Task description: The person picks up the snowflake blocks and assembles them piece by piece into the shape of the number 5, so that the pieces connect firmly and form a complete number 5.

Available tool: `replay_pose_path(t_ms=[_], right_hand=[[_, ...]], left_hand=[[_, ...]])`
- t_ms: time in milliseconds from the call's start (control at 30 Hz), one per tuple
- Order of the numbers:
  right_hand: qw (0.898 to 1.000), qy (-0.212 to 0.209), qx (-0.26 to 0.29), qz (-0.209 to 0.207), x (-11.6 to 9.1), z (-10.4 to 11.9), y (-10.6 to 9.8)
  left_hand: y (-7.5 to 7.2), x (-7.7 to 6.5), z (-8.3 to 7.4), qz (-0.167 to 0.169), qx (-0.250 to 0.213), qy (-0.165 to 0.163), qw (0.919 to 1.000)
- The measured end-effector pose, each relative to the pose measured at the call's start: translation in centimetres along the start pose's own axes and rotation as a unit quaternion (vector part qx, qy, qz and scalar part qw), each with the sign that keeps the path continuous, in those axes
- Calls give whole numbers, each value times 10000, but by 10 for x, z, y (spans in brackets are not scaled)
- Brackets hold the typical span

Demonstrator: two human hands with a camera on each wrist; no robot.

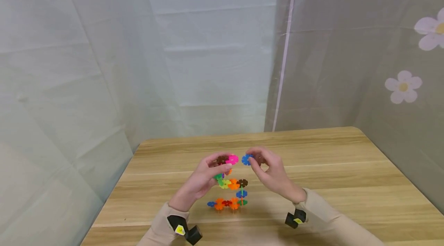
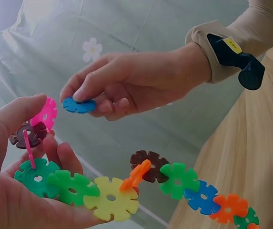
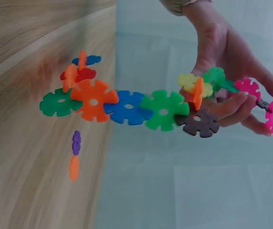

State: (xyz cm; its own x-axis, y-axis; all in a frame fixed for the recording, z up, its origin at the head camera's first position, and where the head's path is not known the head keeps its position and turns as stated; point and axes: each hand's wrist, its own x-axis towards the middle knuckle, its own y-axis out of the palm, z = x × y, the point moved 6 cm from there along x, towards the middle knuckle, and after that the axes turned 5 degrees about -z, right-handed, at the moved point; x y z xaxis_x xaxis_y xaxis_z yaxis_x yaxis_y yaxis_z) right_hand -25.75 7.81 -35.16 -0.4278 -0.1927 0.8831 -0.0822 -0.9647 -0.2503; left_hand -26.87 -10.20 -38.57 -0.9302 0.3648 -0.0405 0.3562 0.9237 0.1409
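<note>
My left hand (image 1: 201, 178) grips the upper end of a chain of interlocking plastic flower discs. At that end are a pink disc (image 2: 45, 114) and a brown disc (image 2: 27, 135), the pink one near the thumb. Below the fingers the chain runs on through a yellow disc (image 2: 111, 198), a blue disc (image 3: 129, 107) and a large orange disc (image 3: 94, 100), and bends back at the bottom. Between thumb and fingertips my right hand (image 1: 274, 172) pinches a single blue disc (image 1: 247, 159). A small gap separates it from the pink disc.
The chain hangs over a wooden table (image 1: 329, 153). In the right wrist view, a purple piece (image 3: 76, 143) and an orange piece (image 3: 74, 168) appear apart from the main row. Pale curtains (image 1: 215, 64) stand behind the table, with a flower-printed one at right.
</note>
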Motion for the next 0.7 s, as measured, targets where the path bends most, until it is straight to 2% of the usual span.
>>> replay_pose_path(t_ms=[400,700], right_hand=[[9993,-299,217,59,6,7,3],[9990,-223,358,154,5,8,3]], left_hand=[[3,2,-2,142,-61,56,9999],[7,4,1,53,113,124,9998]])
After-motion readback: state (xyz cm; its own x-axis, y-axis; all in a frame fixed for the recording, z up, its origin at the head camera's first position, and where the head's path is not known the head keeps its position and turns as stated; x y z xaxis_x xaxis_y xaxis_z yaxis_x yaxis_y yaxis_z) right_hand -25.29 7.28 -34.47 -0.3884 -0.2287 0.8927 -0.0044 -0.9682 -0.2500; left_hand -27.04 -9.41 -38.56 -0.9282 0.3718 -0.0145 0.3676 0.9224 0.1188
